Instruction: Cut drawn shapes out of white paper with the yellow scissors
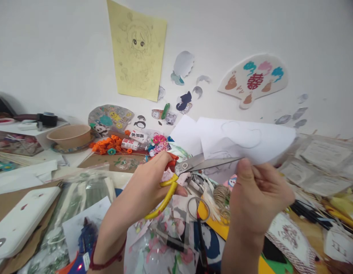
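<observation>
My left hand (146,184) is wrapped round the handles of a pair of scissors (187,166), one loop yellow and the other orange-red. Their metal blades point right and stand apart, with white paper (267,137) at them. Faint pencil outlines run over this sheet. Its lower right edge is pinched between the thumb and fingers of my right hand (256,198), close to the blade tip. Below the scissors lies a clear plastic bag (153,243) of pink, green and white paper scraps.
On the crowded table are a ball of twine (221,197), a second pair of scissors (199,220), a white phone-shaped object (24,220), a beige bowl (70,136) and small bottles (133,144). A yellow drawing (139,68) and paper cut-outs hang on the wall behind.
</observation>
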Available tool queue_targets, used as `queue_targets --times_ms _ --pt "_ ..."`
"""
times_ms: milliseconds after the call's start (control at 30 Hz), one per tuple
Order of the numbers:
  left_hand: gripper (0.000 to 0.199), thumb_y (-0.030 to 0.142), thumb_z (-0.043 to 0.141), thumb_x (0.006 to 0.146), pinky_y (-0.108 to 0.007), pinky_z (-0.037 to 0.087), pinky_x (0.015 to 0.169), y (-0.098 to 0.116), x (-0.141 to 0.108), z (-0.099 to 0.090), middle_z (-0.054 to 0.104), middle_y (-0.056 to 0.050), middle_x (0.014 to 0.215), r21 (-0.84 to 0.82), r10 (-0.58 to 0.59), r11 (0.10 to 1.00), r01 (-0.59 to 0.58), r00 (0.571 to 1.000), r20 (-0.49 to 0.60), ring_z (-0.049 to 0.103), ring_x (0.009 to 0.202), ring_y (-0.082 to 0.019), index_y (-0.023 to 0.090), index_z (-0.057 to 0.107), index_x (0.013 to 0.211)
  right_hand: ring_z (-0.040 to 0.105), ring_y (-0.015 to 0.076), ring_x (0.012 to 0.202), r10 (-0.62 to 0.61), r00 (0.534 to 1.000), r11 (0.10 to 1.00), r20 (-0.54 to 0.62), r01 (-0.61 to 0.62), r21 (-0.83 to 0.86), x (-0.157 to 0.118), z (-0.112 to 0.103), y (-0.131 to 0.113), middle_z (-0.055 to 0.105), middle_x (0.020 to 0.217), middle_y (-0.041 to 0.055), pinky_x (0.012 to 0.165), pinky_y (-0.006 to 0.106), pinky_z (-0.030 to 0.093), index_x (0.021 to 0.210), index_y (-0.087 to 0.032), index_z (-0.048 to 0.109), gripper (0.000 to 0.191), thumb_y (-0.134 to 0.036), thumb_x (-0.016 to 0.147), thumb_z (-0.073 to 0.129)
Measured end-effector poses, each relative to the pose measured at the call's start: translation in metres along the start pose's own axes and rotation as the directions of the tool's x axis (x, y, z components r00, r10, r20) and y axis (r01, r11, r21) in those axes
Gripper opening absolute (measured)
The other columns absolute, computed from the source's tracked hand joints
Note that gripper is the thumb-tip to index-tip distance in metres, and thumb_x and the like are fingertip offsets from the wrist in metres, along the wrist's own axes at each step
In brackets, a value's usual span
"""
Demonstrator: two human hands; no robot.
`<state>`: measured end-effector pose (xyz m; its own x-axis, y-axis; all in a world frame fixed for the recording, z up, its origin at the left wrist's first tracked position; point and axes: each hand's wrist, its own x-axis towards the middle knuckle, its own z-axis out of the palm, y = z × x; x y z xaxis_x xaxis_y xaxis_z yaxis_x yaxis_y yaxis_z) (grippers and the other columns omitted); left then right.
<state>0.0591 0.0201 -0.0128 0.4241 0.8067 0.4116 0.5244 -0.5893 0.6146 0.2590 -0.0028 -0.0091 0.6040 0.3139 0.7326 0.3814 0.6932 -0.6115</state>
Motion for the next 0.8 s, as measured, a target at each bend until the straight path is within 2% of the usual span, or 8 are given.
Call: queue_targets --times_ms 133,367,667,800 --pt "0.02 0.025 0.058 0.081 -0.027 0.034 0.063 0.0018 0.0004 0.0001 0.05 0.004 0.082 -0.002 -0.027 1.0 0.027 1.0 -0.003 0.048 0.072 -0.015 0.024 0.039 0.087 0.054 0.0094 0.054 0.019 1.0 1.0 -0.021 -0.019 0.006 -0.0017 0.0017 0.0 0.062 0.058 -0.0021 0.053 0.023 0.046 0.082 -0.014 0.075 0.014 -0.025 0.075 0.078" --pt "0.019 0.021 0.054 0.078 -0.027 0.033 0.061 0.0014 -0.0007 0.0011 0.049 0.004 0.081 -0.018 -0.066 0.998 0.066 0.998 0.002 0.046 0.068 -0.014 0.024 0.037 0.086 0.052 0.0093 0.052 0.016 1.0 0.999 -0.026 -0.015 0.035 -0.0039 0.0036 0.0009 0.056 0.056 -0.0035 0.055 0.024 0.046 0.075 -0.014 0.072 0.013 -0.025 0.076 0.078" --pt "0.019 0.019 0.052 0.077 -0.028 0.033 0.06 0.0033 -0.0014 0.0014 0.051 0.003 0.079 -0.017 -0.08 0.997 0.08 0.997 0.005 0.049 0.068 -0.015 0.025 0.036 0.086 0.031 0.0057 0.045 0.058 0.998 0.998 -0.026 -0.057 0.034 -0.0047 0.004 0.0017 0.039 0.048 -0.0068 0.042 0.023 0.026 0.057 -0.016 0.058 0.029 -0.028 0.075 0.078" --pt "0.02 0.019 0.051 0.075 -0.028 0.032 0.059 0.004 -0.001 0.0015 0.051 0.004 0.078 -0.004 -0.09 0.996 0.09 0.996 -0.001 0.046 0.067 -0.015 0.025 0.034 0.084 0.034 0.0068 0.044 0.073 0.997 0.997 -0.02 -0.072 0.025 -0.0068 0.0043 0.0015 0.041 0.048 -0.0065 0.043 0.024 0.03 0.06 -0.017 0.06 0.027 -0.029 0.077 0.076"
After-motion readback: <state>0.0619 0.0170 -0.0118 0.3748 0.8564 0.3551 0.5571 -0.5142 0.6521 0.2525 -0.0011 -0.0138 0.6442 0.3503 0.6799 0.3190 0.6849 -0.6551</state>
